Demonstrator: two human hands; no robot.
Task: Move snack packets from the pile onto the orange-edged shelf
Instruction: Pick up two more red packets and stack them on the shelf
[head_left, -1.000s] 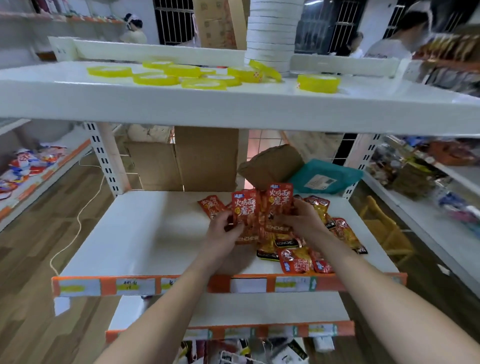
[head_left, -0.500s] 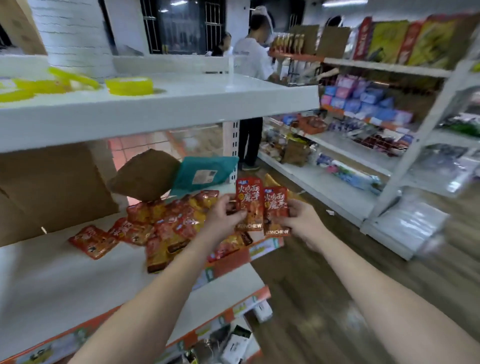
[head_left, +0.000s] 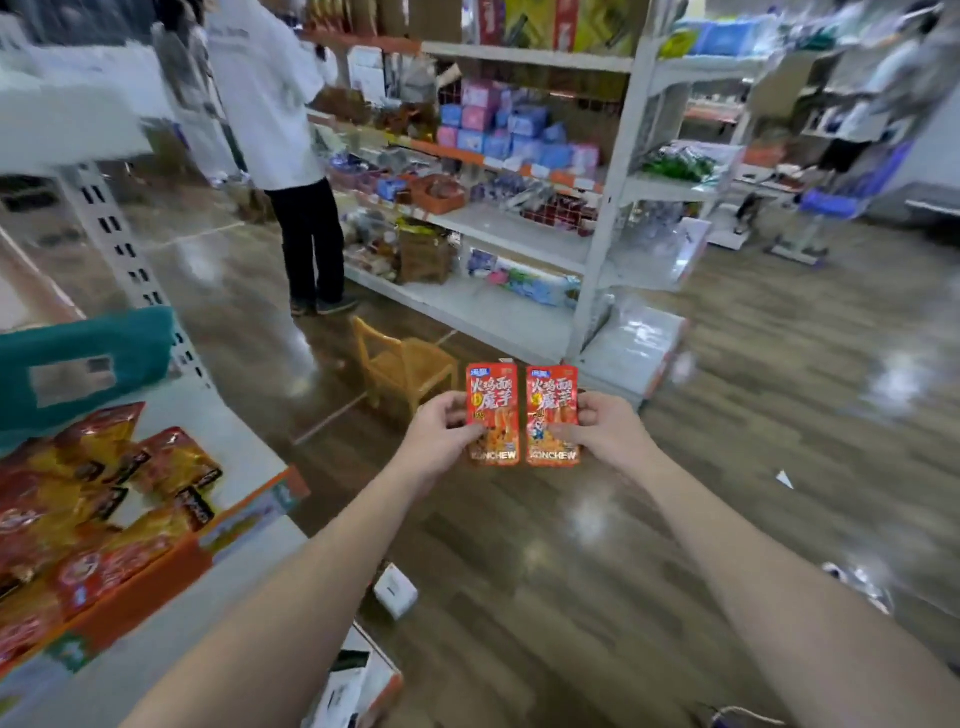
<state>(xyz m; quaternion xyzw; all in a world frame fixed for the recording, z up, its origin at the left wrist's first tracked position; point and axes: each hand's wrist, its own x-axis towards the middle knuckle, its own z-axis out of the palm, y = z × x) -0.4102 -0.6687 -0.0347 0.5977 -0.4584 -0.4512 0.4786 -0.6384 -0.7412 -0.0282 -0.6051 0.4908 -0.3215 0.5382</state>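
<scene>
Two slim, glossy red-orange snack sachets stand upright just beside each other in the air above the wooden floor (head_left: 571, 545). The left hand (head_left: 441, 431) pinches the left packet (head_left: 493, 410) at its lower outer edge, thumb on the front and fingers curled behind. The right hand (head_left: 605, 428) grips the right packet (head_left: 552, 410) the same way. Each packet carries a small blue label on top, large white Chinese characters, a food picture and "KONCHEW" in white along the bottom. The pile (head_left: 104, 499) of red and yellow packets lies well apart at the left, on the white shelf (head_left: 171, 566) with its orange front strip.
</scene>
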